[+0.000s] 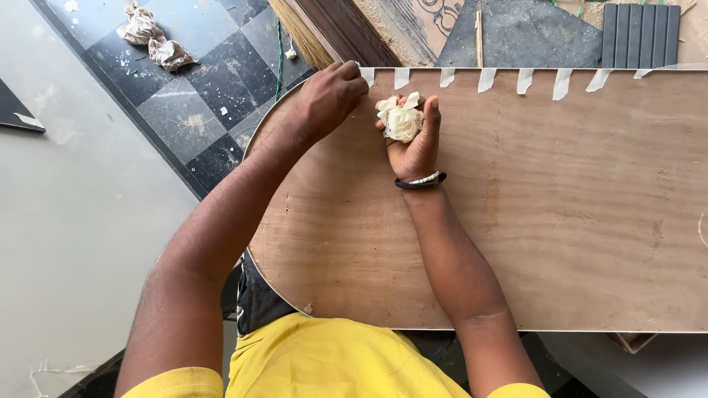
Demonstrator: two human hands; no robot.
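The left hand (330,96) pinched at the leftmost masking-tape strip (366,75) on the far edge of the rounded plywood panel (516,221), its fingertips closed narrowly on the strip where the curve of the panel begins. The right hand (413,144) lay palm up on the wood just beside it, its grip curled around a crumpled ball of used tape (403,121), with a dark wristband (420,180) at the wrist.

The strips would likely handle as almost weightless, limp and thin, sticky on one face and easy to tear if pulled sharply. The best hold looked to be the free end folded over the panel's edge, taken between thumb and finger and peeled low along the wood. The wad (soft, springy, clinging to itself) seemed to need only a loose cupped hold.

The strips were short, pale cream and slightly tapered, set at intervals in a row along the far edge, from the left hand towards the right end, each lapping onto the brown veneer. The ball was the same cream colour, wrinkled and roughly round.

Beyond the panel lay a dark tiled floor (199,96) with crumpled paper scraps (155,40), and a dark ribbed board (640,33).
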